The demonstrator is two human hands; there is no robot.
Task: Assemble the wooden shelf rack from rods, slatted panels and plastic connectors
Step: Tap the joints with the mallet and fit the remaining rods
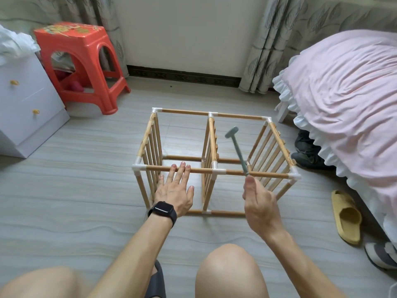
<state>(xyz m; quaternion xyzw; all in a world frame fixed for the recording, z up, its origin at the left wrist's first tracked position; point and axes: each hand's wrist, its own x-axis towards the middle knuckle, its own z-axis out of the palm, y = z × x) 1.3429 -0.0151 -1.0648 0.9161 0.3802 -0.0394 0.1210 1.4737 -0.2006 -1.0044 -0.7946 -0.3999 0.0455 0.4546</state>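
Left hand [175, 190] lies flat, fingers straight on the round wooden rod [193, 169] of the slatted rack [212, 160], right hand [261, 206] gripping a slim grey-green plastic mallet [237, 150], red stool [81, 63] behind.

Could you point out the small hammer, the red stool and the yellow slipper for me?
small hammer [239, 155]: head view, middle of its grey-green handle.
red stool [71, 42]: head view, front edge of its seat.
yellow slipper [349, 231]: head view, its toe cover.

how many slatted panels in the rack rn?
3, all upright: left panel, middle panel, right panel. None looks hidden.
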